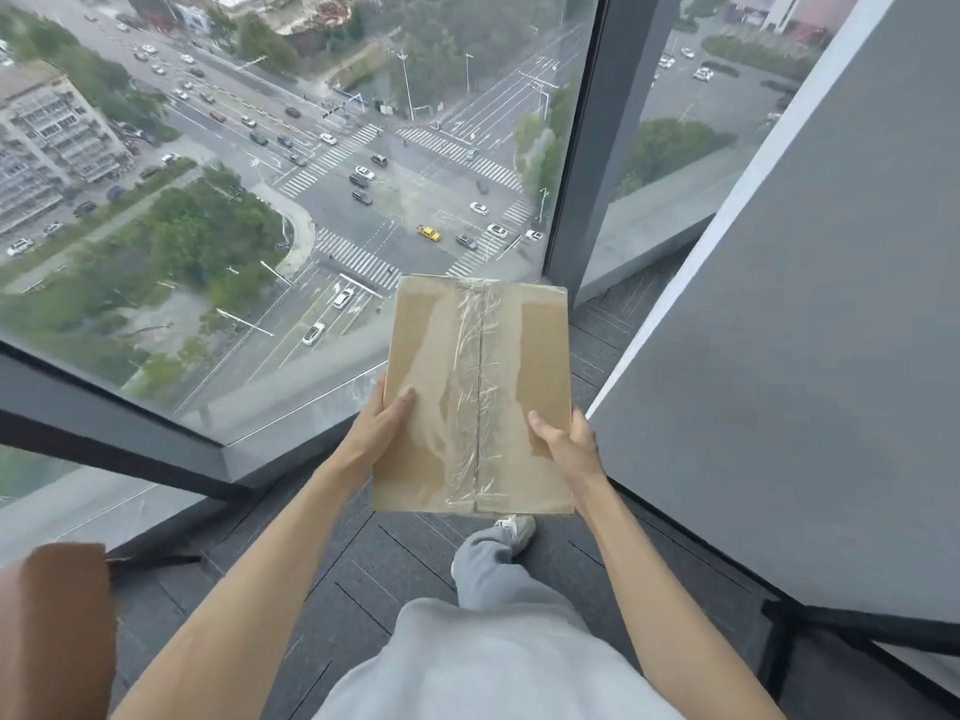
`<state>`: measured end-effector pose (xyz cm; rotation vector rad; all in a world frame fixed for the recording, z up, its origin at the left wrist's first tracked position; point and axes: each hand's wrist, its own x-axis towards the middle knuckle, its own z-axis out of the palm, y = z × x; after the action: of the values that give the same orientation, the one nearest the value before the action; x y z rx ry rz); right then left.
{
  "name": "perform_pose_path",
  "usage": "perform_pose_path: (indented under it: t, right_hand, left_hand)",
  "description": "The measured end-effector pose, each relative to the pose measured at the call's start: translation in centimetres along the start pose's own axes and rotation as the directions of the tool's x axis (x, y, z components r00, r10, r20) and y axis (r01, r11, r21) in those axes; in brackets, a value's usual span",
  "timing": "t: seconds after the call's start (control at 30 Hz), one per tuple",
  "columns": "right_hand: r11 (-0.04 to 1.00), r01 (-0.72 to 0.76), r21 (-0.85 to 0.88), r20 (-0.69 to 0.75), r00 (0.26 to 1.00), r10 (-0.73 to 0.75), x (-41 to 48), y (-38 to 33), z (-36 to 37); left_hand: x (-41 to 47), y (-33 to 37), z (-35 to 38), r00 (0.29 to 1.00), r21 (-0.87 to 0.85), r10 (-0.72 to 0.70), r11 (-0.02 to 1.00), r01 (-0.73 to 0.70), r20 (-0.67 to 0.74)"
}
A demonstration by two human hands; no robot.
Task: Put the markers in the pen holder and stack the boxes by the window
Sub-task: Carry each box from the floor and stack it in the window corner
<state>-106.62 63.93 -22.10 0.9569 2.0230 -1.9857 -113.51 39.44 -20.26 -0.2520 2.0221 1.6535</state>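
A brown cardboard box (475, 397), sealed down its middle with clear tape, is held in the air in front of me above the dark floor. My left hand (382, 426) grips its left edge with the thumb on top. My right hand (563, 444) grips its right edge the same way. The box hangs close to the corner where the floor-to-ceiling window (311, 200) meets a dark window post (592, 148). No markers or pen holder are in view.
A grey panel (805, 356) leans in on the right. A brown object (57, 626), cut off by the frame, sits at the lower left by the glass. Dark floor tiles (374, 563) run between window and panel; my leg and shoe (514, 530) are below the box.
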Motion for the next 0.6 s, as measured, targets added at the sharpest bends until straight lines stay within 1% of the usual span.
perform_pose_path:
  t: [0.07,0.17,0.33,0.4,0.5,0.6]
  right_hand:
    - [1.0,-0.021,-0.01,0.006,1.0,0.021,4.0,-1.9,0.3]
    - [0.999,-0.046,-0.004,0.002,0.999,0.046,8.8,-4.1,0.1]
    - [0.992,-0.109,0.064,-0.038,0.993,0.111,15.5,-6.6,-0.9]
    - [0.988,-0.127,0.086,-0.07,0.989,0.133,17.6,-7.1,-1.2]
    - [0.98,-0.16,0.118,-0.135,0.975,0.176,19.6,-7.6,-1.7]
    - [0.964,-0.2,0.177,-0.203,0.951,0.235,22.0,-7.8,-1.8]
  left_hand:
    - [3.6,1.9,0.0,0.999,-0.012,-0.043,0.999,0.043,-0.026]
    - [8.8,5.0,0.6,0.998,0.039,-0.055,0.998,0.056,-0.02]
    - [17.7,7.9,1.9,0.997,0.123,-0.052,0.991,0.044,0.064]
    - [20.9,9.0,2.9,0.995,0.152,-0.039,0.988,0.024,0.097]
    - [24.8,10.3,4.6,0.989,0.239,-0.091,0.969,0.061,0.12]
    - [29.9,10.5,5.5,0.978,0.314,-0.107,0.948,0.047,0.178]
